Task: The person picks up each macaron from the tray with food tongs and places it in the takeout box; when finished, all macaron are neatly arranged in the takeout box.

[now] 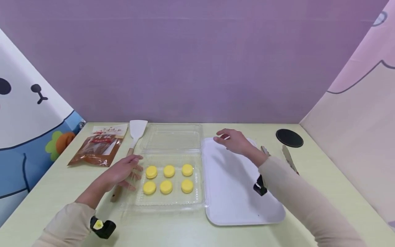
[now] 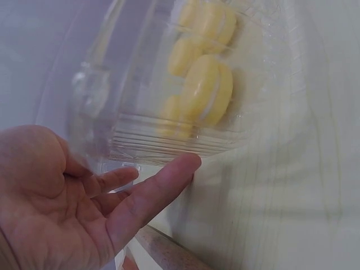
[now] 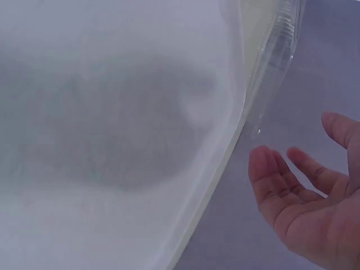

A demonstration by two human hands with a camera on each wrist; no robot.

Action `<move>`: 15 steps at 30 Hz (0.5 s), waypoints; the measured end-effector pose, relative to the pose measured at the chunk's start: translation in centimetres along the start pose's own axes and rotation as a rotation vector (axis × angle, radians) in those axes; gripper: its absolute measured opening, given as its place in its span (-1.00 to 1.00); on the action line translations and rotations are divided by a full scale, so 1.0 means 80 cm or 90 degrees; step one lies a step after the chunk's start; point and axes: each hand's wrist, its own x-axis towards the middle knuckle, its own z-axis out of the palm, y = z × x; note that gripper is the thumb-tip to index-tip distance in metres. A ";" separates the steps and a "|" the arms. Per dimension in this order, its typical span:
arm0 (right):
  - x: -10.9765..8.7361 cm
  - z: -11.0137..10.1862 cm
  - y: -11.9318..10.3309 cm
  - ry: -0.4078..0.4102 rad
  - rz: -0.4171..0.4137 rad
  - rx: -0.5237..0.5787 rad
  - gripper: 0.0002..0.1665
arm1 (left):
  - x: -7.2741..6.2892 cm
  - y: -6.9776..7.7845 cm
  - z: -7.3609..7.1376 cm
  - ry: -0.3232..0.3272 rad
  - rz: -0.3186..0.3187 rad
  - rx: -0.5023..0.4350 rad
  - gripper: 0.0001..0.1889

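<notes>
A clear plastic clamshell box (image 1: 200, 181) lies unfolded on the table, its lid (image 1: 172, 139) laid back toward the wall. Several yellow macarons (image 1: 166, 187) sit in its base in two rows. Beside the box's left wall is my left hand (image 1: 124, 171), fingers extended and holding nothing; in the left wrist view, a fingertip (image 2: 188, 164) comes close to the ribbed wall, and contact is unclear. My right hand (image 1: 234, 141) hovers over the far part of a white tray (image 1: 225, 206), its fingers loosely bent with nothing between them.
Left of the box lie a white spatula (image 1: 138, 129) with a wooden handle, partly behind my left hand, and a brown food packet (image 1: 100, 147). A black round disc (image 1: 289, 138) and a knife-like tool (image 1: 289, 158) lie right of the tray. A purple wall (image 1: 197, 68) stands behind.
</notes>
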 end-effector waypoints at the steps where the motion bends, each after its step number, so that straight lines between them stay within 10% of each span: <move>1: 0.004 0.004 -0.002 -0.006 0.010 0.012 -0.41 | 0.000 0.000 0.000 0.000 -0.001 -0.001 -0.47; 15: 0.041 0.051 -0.013 -0.030 0.067 0.116 -0.46 | -0.001 0.000 0.001 0.002 0.008 0.010 -0.47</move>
